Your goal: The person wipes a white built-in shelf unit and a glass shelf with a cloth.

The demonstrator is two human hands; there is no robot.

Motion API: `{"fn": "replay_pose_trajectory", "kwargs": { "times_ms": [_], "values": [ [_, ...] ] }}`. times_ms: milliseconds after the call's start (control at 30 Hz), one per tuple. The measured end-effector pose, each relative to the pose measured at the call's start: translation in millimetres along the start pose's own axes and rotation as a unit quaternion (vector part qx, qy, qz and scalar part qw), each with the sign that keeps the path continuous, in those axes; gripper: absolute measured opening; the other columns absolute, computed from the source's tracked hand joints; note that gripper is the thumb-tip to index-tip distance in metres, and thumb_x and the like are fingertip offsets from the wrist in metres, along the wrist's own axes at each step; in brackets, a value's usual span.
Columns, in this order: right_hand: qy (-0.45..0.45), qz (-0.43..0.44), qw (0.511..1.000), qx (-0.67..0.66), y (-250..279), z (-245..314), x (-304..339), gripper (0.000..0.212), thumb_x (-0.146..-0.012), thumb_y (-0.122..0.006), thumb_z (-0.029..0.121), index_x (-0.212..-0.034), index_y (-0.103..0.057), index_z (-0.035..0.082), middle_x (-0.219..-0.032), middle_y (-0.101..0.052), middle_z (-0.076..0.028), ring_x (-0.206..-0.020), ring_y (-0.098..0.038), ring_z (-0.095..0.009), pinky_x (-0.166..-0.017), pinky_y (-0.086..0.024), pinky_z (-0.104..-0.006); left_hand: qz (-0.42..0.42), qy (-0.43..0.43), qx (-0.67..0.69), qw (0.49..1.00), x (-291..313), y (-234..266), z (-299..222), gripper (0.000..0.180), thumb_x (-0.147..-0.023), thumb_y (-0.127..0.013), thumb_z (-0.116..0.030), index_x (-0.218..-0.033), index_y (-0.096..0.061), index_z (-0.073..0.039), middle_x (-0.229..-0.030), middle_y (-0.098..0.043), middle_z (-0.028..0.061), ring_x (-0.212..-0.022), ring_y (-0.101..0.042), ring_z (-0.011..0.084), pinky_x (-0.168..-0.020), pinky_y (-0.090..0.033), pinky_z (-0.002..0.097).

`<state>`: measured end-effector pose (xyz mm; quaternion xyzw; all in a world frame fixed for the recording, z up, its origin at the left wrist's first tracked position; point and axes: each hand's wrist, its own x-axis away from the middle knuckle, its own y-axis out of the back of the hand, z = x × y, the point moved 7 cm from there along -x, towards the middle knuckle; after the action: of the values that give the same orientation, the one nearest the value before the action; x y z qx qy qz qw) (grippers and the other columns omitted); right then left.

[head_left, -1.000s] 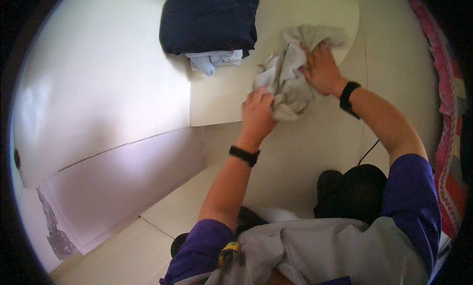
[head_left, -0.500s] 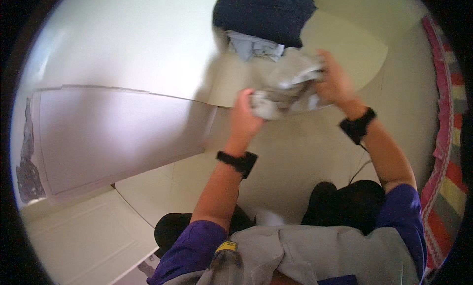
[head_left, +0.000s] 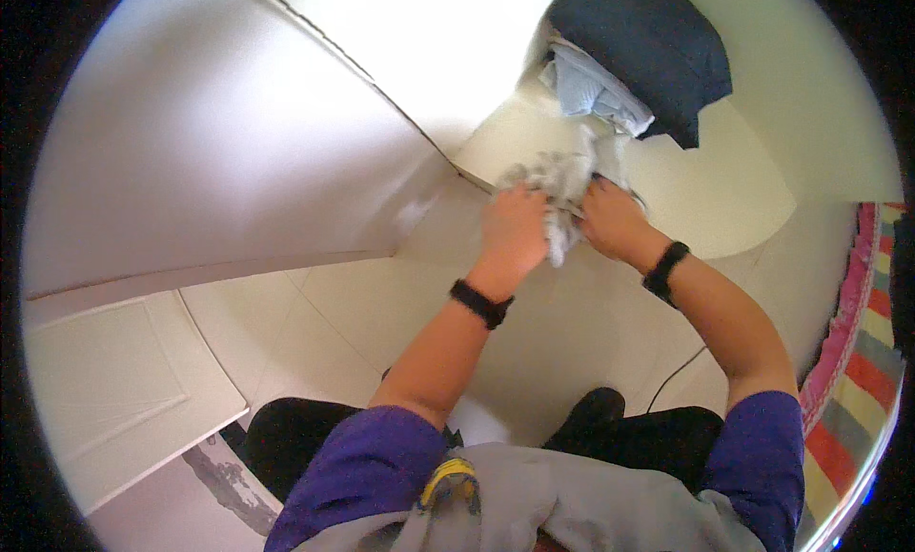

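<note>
A crumpled grey-and-white cloth [head_left: 562,171] is bunched between my two hands, over the near edge of a cream surface [head_left: 715,194]. My left hand [head_left: 515,228] grips its left side with the fingers curled in. On its right side, my right hand [head_left: 613,218] is closed around a fold, knuckles up. The cloth's exact kind cannot be made out. Just beyond it lies a folded light-blue cloth [head_left: 583,87], partly covered by a dark navy folded cloth [head_left: 653,51].
A pale lavender panel [head_left: 219,142] rises on the left. At the lower left is a cream panel door [head_left: 124,390]. Striped fabric with a pink border [head_left: 848,409] hangs along the right. A thin dark cord [head_left: 679,373] crosses the tiled floor near my legs.
My hands have drawn closer together and turned knuckles up, bunching the cloth between them. The view has swung, so the folded clothes now appear farther right.
</note>
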<state>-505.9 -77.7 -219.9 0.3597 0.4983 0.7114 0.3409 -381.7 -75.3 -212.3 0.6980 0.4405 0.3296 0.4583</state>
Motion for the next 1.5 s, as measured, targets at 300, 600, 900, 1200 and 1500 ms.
{"fn": "replay_pose_trajectory", "kwargs": {
  "times_ms": [300,600,900,1200,1500],
  "values": [
    [-0.173,-0.037,0.983,-0.049,31.2,16.8,-141.0,0.059,-0.080,-0.055,0.014,-0.133,-0.035,-0.004,-0.120,-0.052,-0.020,-0.107,-0.056,-0.035,-0.092,-0.045,-0.0429,-0.122,0.100,0.088,0.984,23.2,47.1,79.0,0.047,-0.066,-0.073,-0.017,-0.108,-0.053,-0.006,-0.098,-0.060,0.0158,-0.092,-0.058,0.0382,-0.076,-0.049,0.0472],
    [0.035,0.058,0.989,-0.133,-34.6,134.5,-123.6,0.024,-0.083,-0.055,0.014,-0.097,-0.063,-0.003,-0.098,-0.064,-0.023,-0.091,-0.064,-0.035,-0.083,-0.050,-0.0457,0.145,0.215,0.053,0.964,79.4,13.3,95.6,0.051,-0.068,-0.074,-0.022,-0.113,-0.059,-0.005,-0.104,-0.065,0.0213,-0.101,-0.060,0.0379,-0.084,-0.049,0.0440],
    [-0.114,0.008,0.433,-0.894,-12.5,60.0,-81.3,0.039,-0.092,-0.049,0.034,-0.109,-0.058,0.001,-0.096,-0.064,-0.013,-0.083,-0.062,-0.021,-0.076,-0.051,-0.0341,-0.041,0.083,0.046,0.995,35.1,161.9,43.9,0.046,-0.070,-0.065,-0.006,-0.115,-0.057,-0.003,-0.107,-0.062,0.0200,-0.101,-0.058,0.0381,-0.088,-0.046,0.0427],
    [-0.098,-0.204,0.261,-0.938,-17.8,55.7,-190.7,0.054,-0.092,-0.051,0.040,-0.123,-0.050,-0.004,-0.114,-0.056,-0.020,-0.111,-0.050,-0.029,-0.091,-0.044,-0.0417,-0.060,-0.024,-0.163,0.985,2.9,169.8,22.1,0.057,-0.066,-0.064,0.004,-0.121,-0.053,-0.006,-0.120,-0.056,0.0177,-0.111,-0.052,0.0382,-0.093,-0.043,0.0418],
    [-0.053,-0.503,0.685,-0.524,167.3,134.1,-101.8,0.045,-0.085,-0.049,0.020,-0.125,-0.054,-0.001,-0.131,-0.032,-0.046,-0.133,-0.017,-0.057,-0.113,-0.008,-0.0555,-0.233,-0.004,-0.103,0.967,87.5,241.0,-20.9,0.049,-0.070,-0.073,-0.011,-0.115,-0.055,-0.003,-0.110,-0.060,0.0187,-0.100,-0.057,0.0371,-0.086,-0.046,0.0420]
  ]
}}
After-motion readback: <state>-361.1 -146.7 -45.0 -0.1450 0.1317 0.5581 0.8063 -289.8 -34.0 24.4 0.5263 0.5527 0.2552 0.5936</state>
